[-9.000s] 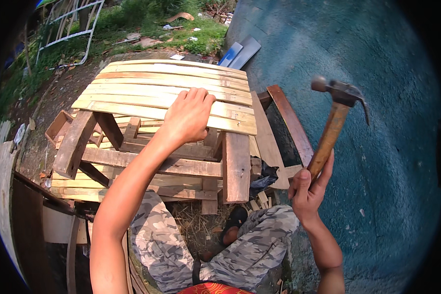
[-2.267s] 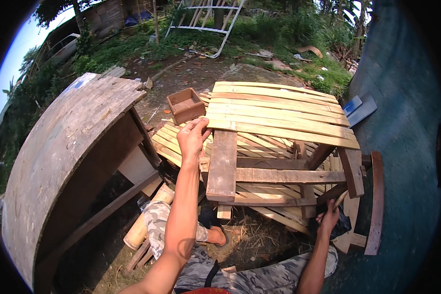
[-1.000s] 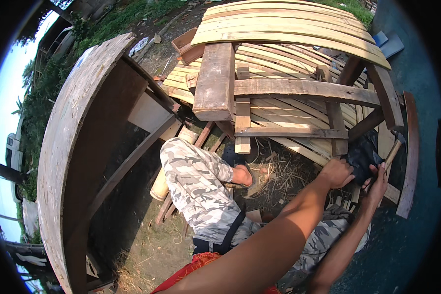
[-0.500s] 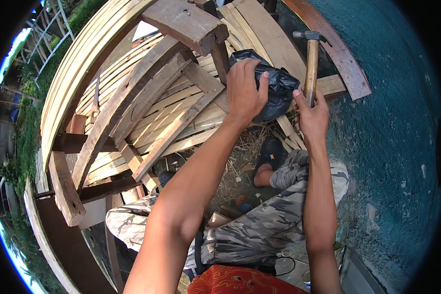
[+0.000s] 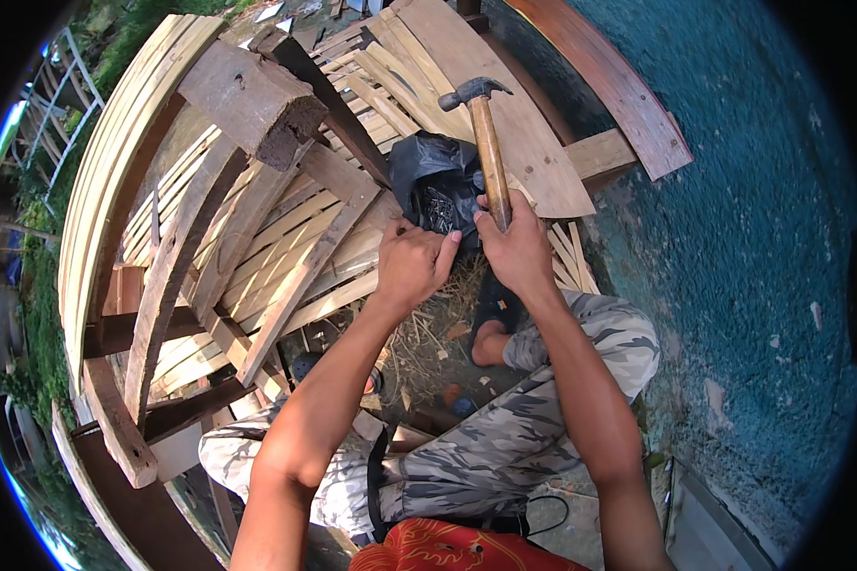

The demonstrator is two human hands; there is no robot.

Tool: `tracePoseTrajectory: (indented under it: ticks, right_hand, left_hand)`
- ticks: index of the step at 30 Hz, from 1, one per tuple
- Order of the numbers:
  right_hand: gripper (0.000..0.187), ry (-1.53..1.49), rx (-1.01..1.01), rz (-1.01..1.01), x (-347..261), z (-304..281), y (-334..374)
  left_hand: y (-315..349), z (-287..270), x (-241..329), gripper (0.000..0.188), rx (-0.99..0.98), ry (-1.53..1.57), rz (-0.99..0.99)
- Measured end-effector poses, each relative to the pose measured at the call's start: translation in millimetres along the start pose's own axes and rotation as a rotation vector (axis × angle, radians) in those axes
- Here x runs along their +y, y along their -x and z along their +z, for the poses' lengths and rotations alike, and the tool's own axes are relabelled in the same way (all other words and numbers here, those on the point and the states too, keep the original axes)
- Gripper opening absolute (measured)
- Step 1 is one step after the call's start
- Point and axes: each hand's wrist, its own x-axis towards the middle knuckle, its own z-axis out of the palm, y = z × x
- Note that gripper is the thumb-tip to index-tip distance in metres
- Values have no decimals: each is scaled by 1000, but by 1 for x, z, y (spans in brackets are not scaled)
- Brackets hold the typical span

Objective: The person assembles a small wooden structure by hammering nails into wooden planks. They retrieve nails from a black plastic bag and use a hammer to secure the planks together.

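A black plastic bag (image 5: 414,164) lies with its mouth open in front of me. Small shiny pieces (image 5: 438,211), which look like nails, show inside it. At the bag's near left edge, my left hand (image 5: 414,262) is closed on the plastic, the thumb pointing up along its rim. My right hand (image 5: 516,243) grips the lower part of a claw hammer's (image 5: 488,147) wooden handle. The hammer stands tilted, its dark metal head up and away from me, just right of the bag. The right fingers also sit close against the bag's right side.
Slatted wooden frames (image 5: 286,247) and a thick beam (image 5: 248,100) fill the left. Wide boards (image 5: 505,124) lie behind the bag. A rough blue wall (image 5: 733,238) closes off the right. Wood shavings (image 5: 414,352) cover the ground by my foot (image 5: 490,338).
Both hands, the bag and the hammer appear further left and the hands lower in view. My left hand has gone from over the bag to its near edge, and the bag's mouth now shows.
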Motion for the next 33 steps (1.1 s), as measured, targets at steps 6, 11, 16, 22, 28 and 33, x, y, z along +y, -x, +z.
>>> tracePoseTrajectory:
  ticks: [6,11,16,22,28,33]
  right_hand:
    - [31,41,-100,131,5,8,0]
    - [31,167,-88,117,8,6,1]
    - [35,163,-94,79,10,2,2]
    - [36,172,-118,116,12,2,1]
    - [35,183,-69,71,11,3,-1]
    - [35,196,-140,137,9,-1,-4]
  left_hand:
    - [-17,7,-6,21,-1,-122,-322]
    - [-18,6,-4,35,-151,-205,-410]
    - [-8,6,2,42,-91,-141,-452]
    - [11,3,12,45,-20,-168,-431]
    - [16,8,18,44,-2,-175,-523]
    - [10,18,20,34,95,-223,-577]
